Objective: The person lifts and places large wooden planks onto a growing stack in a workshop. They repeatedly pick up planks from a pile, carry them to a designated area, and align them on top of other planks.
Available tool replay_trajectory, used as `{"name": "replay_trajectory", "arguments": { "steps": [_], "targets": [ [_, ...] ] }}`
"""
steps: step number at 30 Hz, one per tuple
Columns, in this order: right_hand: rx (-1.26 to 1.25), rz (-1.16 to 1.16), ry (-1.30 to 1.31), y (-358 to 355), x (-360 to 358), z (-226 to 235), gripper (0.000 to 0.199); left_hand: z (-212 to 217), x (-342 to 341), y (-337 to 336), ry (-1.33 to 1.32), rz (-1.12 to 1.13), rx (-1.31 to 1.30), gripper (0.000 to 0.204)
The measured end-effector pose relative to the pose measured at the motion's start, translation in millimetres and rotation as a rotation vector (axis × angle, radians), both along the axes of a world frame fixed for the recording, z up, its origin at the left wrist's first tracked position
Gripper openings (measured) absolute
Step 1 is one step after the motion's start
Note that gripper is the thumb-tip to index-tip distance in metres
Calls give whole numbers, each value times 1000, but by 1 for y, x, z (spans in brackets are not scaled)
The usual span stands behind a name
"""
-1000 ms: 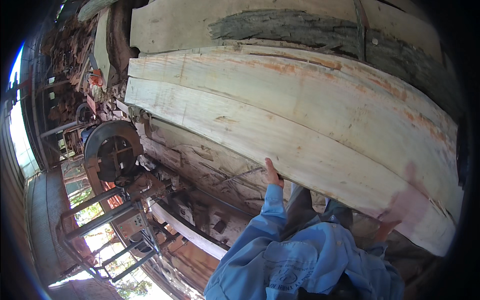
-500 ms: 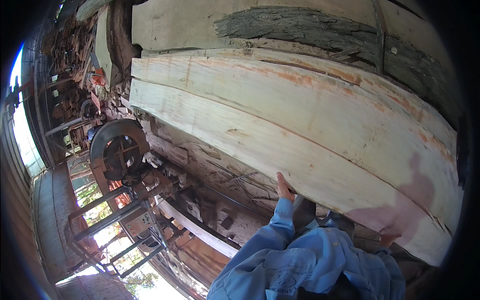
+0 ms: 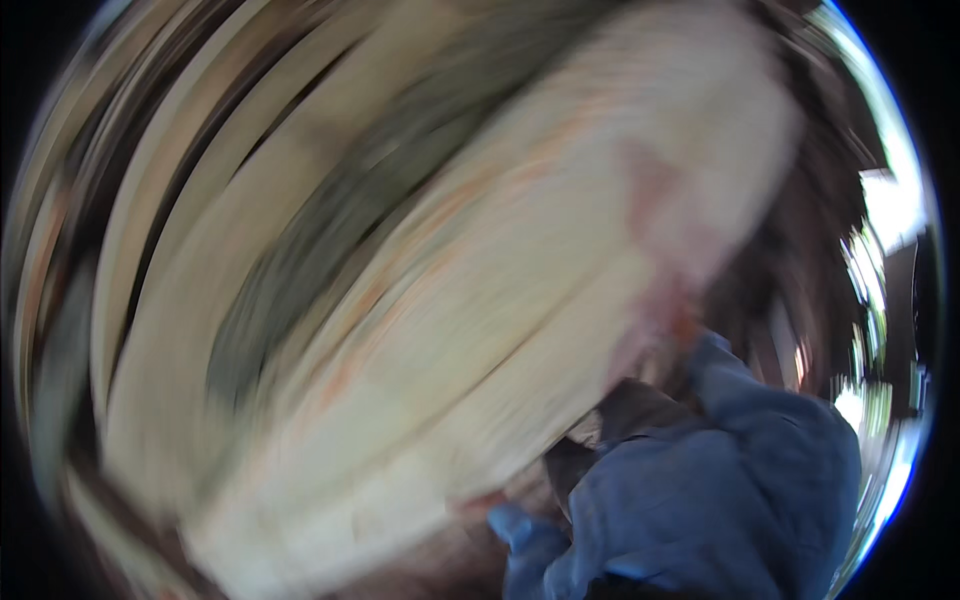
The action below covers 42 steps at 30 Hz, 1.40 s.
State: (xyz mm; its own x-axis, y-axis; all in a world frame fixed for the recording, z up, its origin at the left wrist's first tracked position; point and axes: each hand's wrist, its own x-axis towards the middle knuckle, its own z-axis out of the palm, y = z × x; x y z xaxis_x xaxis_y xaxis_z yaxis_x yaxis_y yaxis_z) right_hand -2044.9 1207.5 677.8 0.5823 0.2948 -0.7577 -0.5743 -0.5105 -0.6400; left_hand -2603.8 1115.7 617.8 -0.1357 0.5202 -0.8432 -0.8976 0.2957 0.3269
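A long, pale sawn wood slab runs from the lower left to the upper right, smeared by motion. A dark lengthwise line and orange-brown streaks mark its face. My left hand is at the slab's near edge, low in the picture, with its fingers too blurred to make out. My right hand is at the same edge farther right, also blurred. Whether either hand grips the slab or only rests on it cannot be told. Both arms are in blue sleeves.
A strip of grey bark lies along the slab's far side. More pale boards lie beyond it, at the left. Dark, blurred ground and bright daylight openings show at the right.
The whole view has swung round quickly, so the slab now slants up to the right instead of down. The machine with a large wheel has left the picture. Both hands stay near the slab's edge.
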Motion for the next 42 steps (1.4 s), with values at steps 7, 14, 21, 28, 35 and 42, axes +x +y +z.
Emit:
{"name": "replay_trajectory", "arguments": {
  "steps": [7,14,21,28,35,42],
  "targets": [
    [125,-245,26,11,-9,8,94,-31,-25,4,647,177,-386,92],
    [513,-246,115,31,-2,-7,102,-38,26,-6,595,265,22,87],
    [237,-441,70,38,1,-10,105,-45,51,4,660,282,-254,93],
    [-76,-636,17,47,0,-2,104,7,49,27,270,348,-294,101],
    [-254,-686,11,44,-4,10,104,0,45,23,283,211,-371,110],
    [-431,-407,-46,19,-4,24,102,-15,17,19,485,229,-465,110]
  ]
}}
